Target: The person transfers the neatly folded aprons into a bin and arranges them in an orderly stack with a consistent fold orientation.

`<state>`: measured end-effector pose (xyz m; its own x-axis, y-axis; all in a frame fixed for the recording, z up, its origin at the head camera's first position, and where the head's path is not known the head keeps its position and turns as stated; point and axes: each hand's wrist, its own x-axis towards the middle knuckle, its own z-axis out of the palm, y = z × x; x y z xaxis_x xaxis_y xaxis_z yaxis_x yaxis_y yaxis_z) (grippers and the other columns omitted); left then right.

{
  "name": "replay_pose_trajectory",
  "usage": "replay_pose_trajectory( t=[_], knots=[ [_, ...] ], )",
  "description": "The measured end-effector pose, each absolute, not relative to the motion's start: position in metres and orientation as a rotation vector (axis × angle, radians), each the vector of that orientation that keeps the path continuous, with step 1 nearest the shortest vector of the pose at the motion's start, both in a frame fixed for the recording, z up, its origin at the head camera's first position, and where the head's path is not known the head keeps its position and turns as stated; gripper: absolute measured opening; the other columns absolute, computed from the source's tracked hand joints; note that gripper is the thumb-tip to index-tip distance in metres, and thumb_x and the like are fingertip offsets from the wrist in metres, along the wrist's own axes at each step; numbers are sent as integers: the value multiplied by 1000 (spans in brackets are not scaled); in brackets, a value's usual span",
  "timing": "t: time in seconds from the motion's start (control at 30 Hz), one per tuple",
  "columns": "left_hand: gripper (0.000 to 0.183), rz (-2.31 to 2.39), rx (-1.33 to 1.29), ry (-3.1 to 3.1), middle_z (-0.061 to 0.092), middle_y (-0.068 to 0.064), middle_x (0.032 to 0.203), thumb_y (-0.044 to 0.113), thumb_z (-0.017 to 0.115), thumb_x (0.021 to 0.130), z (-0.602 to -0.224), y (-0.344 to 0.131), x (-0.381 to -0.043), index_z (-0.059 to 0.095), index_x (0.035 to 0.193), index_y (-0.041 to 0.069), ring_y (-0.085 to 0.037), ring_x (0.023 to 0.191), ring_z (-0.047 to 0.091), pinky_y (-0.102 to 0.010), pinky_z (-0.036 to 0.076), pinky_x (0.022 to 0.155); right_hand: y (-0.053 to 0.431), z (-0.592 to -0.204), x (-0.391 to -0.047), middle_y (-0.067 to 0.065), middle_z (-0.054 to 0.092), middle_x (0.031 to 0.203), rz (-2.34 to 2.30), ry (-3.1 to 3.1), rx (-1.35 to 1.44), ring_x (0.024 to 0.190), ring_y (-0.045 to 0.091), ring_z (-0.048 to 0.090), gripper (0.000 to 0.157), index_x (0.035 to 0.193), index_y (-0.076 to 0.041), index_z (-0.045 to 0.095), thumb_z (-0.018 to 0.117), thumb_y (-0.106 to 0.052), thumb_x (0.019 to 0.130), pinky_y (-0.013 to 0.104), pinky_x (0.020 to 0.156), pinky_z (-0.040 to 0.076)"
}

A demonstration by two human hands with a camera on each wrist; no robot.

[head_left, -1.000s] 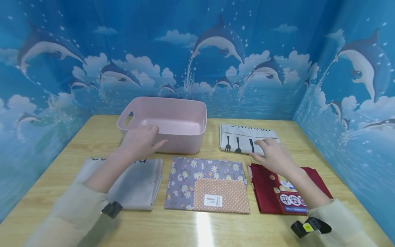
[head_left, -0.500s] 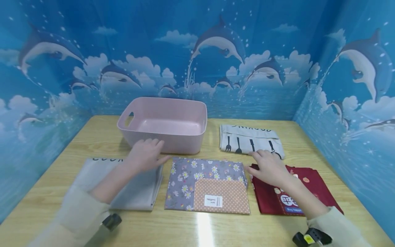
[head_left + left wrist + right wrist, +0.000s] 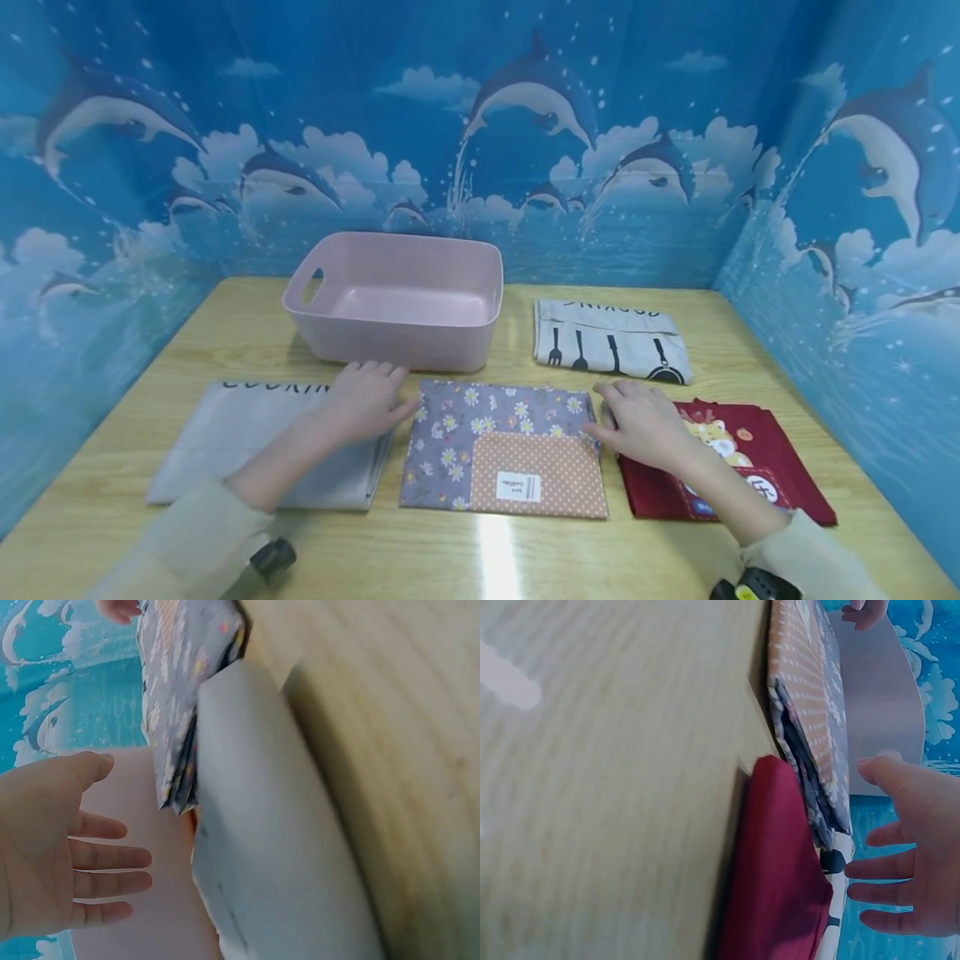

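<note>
Between the two hands lies a folded purple-grey daisy cloth [image 3: 442,450] with a dotted tan pocket and a white label. My left hand [image 3: 365,400] hovers at its far left corner, above the edge of a folded grey-white cloth [image 3: 247,450] with dark lettering. The left wrist view shows this hand [image 3: 67,847] with fingers spread and nothing held. Over the daisy cloth's right edge and the folded dark red cloth [image 3: 787,467] is my right hand [image 3: 641,423]. Its fingers look extended in the right wrist view, the palm [image 3: 937,862] bare.
A pink plastic basket [image 3: 405,346] with handle holes stands at the back, left of centre. Right of it lies a folded white cloth [image 3: 600,346] printed with black utensils. A dolphin-print curtain [image 3: 465,125] walls the back and sides of the wooden table [image 3: 420,558].
Both hands have come down and nearer: the left from in front of the basket, the right from over the utensil-print cloth toward the daisy cloth. The cloths and basket stay put.
</note>
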<state>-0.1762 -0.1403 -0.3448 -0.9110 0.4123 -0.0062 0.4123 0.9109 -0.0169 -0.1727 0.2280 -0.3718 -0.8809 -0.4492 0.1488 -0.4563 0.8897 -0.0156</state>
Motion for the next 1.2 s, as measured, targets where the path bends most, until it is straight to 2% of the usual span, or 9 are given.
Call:
replay_pose_trajectory(
  t=[0.1,0.33,0.43,0.63,0.8,0.9,1.03,1.13,1.2],
  knots=[
    [58,-5,666,3045,58,-20,116,48,52,91,-349,-139,-173,53,122,-1,-35,107,53,-52,42,92,225,-374,-170,22,59,113,89,-2959,684,106,40,53,67,122,1,55,65,-50,80,56,87,43],
    [57,152,647,3003,54,-23,122,43,53,91,-358,-139,-166,51,125,-3,-39,113,50,-54,38,97,220,-375,-163,23,57,117,143,-3047,649,109,40,52,69,127,1,52,63,-50,82,54,90,43],
    [55,177,659,3011,56,-24,118,41,54,91,-362,-138,-164,52,123,-4,-38,110,52,-53,39,96,219,-376,-161,23,57,118,147,-3062,635,110,39,51,70,128,1,51,63,-51,82,54,89,43],
    [48,173,725,3068,63,-19,98,36,57,90,-367,-134,-159,56,114,-5,-32,94,58,-49,43,92,217,-376,-159,21,59,115,210,-3113,572,106,36,54,71,130,0,49,64,-50,82,51,84,47],
    [43,247,683,3054,60,-9,81,34,60,88,-367,-132,-157,59,110,-4,-23,76,56,-40,49,76,214,-372,-157,16,63,105,323,-3169,488,101,35,55,70,132,0,47,68,-43,81,46,70,52],
    [44,324,617,3019,58,-6,75,34,61,88,-367,-130,-156,59,109,-3,-19,69,52,-35,48,64,212,-370,-156,9,63,94,390,-3211,431,94,30,56,69,132,0,47,70,-40,80,42,63,51],
    [47,419,511,2963,58,-5,72,36,61,87,-367,-127,-156,57,114,-3,-16,62,52,-31,46,56,211,-369,-157,8,62,96,462,-3254,361,88,24,57,65,130,-1,49,70,-38,80,41,66,51],
    [52,504,418,2904,55,-3,67,37,60,88,-368,-126,-156,53,120,-3,-15,57,51,-29,45,52,212,-369,-157,12,63,102,568,-3283,314,91,25,59,64,129,-1,49,71,-37,80,44,72,51],
    [55,547,375,2877,54,0,65,37,59,89,-368,-125,-156,49,124,-3,-14,56,51,-30,47,54,212,-368,-158,13,63,103,665,-3298,288,93,26,59,64,129,-1,48,71,-35,80,45,74,51]
  ],
)
